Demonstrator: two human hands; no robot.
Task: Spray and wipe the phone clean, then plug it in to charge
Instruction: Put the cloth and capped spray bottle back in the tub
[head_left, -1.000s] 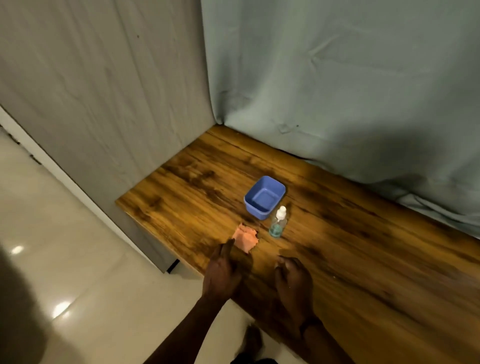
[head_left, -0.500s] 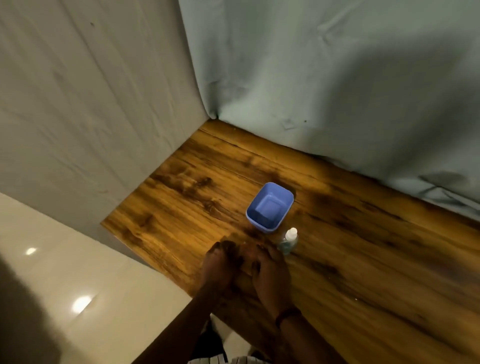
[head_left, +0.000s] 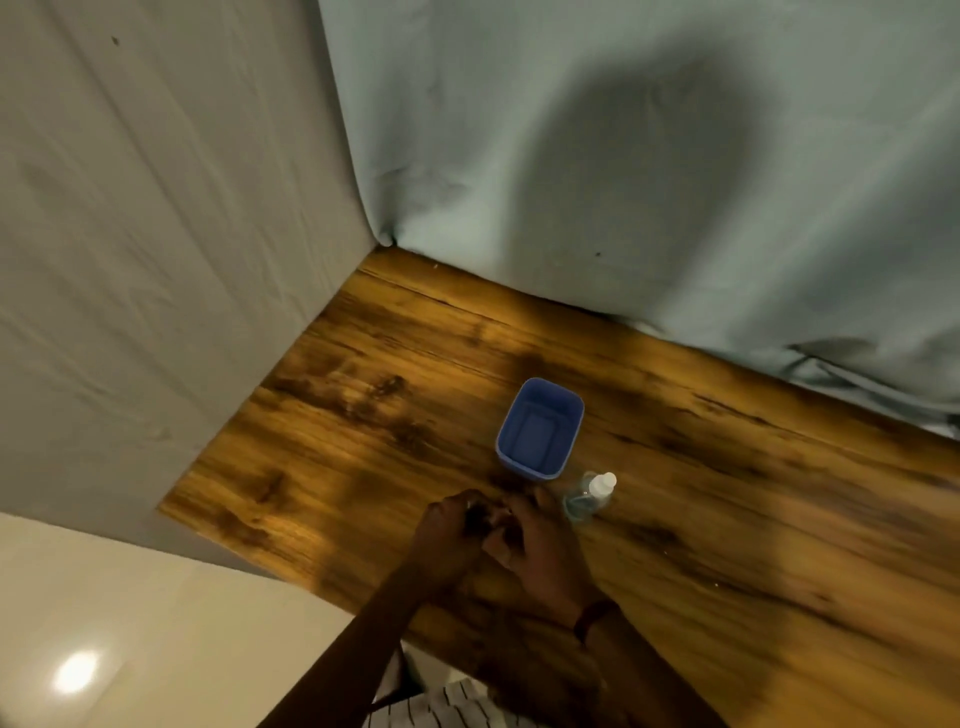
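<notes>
Two hands meet near the front edge of the brown wood-grain bench (head_left: 363, 415), our left hand (head_left: 447, 530) and right hand (head_left: 537, 543) curled together over something dark; whether they grip it we cannot tell. No phone shows. The small clear spray bottle with white cap (head_left: 589, 496) stands just beside our right hand, we judge for easy reach, before the blue rectangular plastic tub (head_left: 540, 428).

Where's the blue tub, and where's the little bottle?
blue tub (head_left: 513, 428): head view, on its left inner wall.
little clear bottle (head_left: 586, 497): head view, on its see-through body, just below the white cap.
</notes>
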